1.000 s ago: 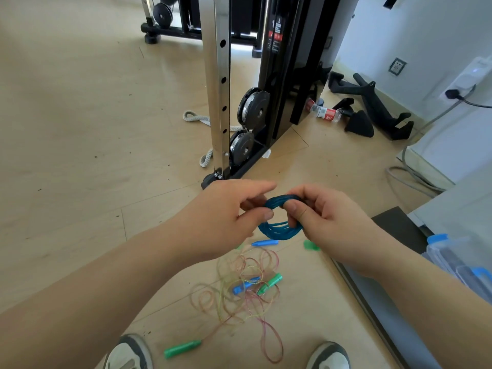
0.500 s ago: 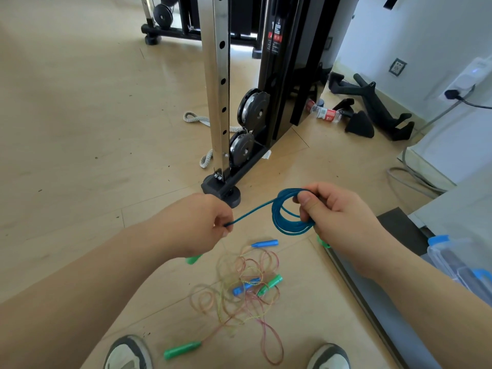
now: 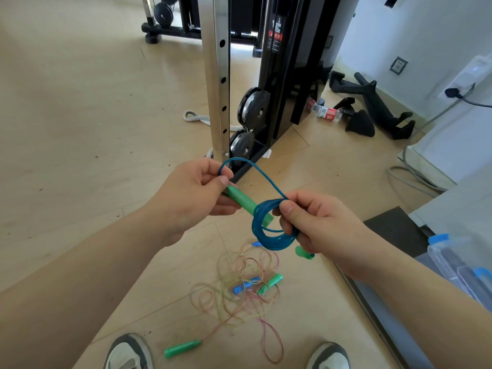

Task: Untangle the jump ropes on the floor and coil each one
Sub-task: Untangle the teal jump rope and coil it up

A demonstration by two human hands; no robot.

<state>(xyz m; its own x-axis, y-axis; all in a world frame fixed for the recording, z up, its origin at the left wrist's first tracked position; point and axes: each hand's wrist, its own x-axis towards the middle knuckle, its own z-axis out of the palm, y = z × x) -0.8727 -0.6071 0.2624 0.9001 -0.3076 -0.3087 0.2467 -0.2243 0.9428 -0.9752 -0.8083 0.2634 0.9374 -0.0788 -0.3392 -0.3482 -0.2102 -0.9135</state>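
The blue jump rope [image 3: 274, 227] is held in mid-air in front of the person, above the floor [image 3: 80, 129] and the remaining tangle. Half a second ago its free end was stretched taut between the 2 hands; now that end has been brought back in, so that a slack arc runs from the coil up toward 11 o'clock. The green handle [image 3: 243, 202] at its end, hidden before, now shows, pointing down toward the coil's opening. By this reading, the coiling of this rope is nearly finished and only the tail and handle are left to be tucked or wrapped.

The coil is a tight bundle of several thin, glossy turns, roughly round, hanging a little loose at its lower edge. A 2nd green handle [image 3: 303, 253] pokes out below it at 5 o'clock.

The right hand [image 3: 314, 225] is closed around the coil, which is pinched between thumb and curled fingers. The left hand [image 3: 191, 193] is closed on the upper end of the green handle and the rope's loop.

On the floor at 6 o'clock lies the tangle of thin pink and yellow ropes [image 3: 239, 286], unsorted, with a blue handle [image 3: 246, 286] and a green one [image 3: 270, 283] in it and another green handle [image 3: 182, 348] at its near end, between 2 shoes [image 3: 127, 352].
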